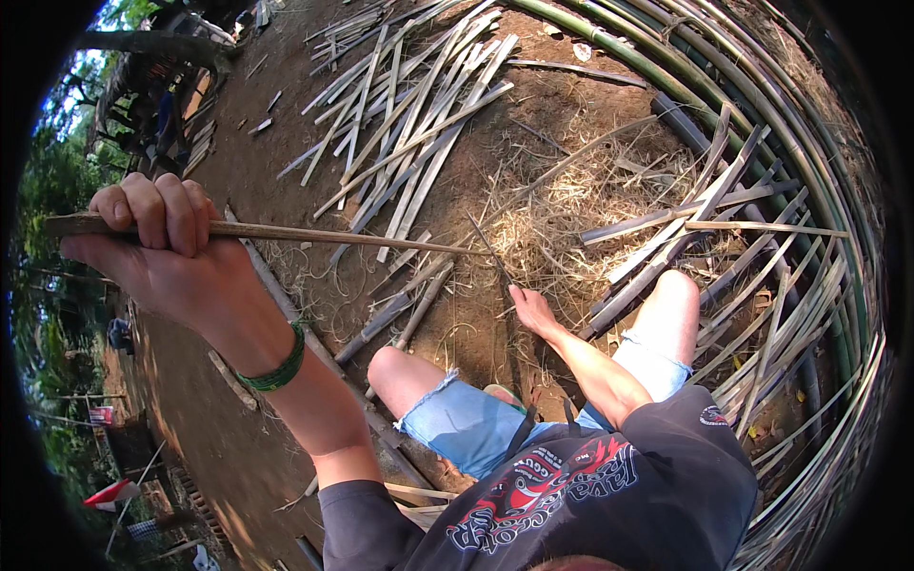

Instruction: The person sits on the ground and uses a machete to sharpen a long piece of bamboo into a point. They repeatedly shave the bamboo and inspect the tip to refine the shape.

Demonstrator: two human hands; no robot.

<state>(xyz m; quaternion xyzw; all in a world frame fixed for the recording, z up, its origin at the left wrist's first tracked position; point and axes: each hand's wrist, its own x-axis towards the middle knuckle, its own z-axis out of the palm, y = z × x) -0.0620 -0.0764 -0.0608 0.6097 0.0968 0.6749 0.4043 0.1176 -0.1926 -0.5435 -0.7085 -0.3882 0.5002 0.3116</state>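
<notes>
My left hand is raised at the left and closed around the thick end of a long thin bamboo strip, which runs right and tapers toward the middle. A green band circles that wrist. My right hand is low in the middle, between my bare knees, closed around the handle of a dark narrow blade that points up toward the strip's thin end. I sit on the ground in light blue shorts and a dark printed shirt.
Flat split bamboo slats lie spread on the dirt ahead. More slats are heaped at the right over pale dry shavings. Long green bamboo poles curve along the right rim. Huts and trees stand at the far left.
</notes>
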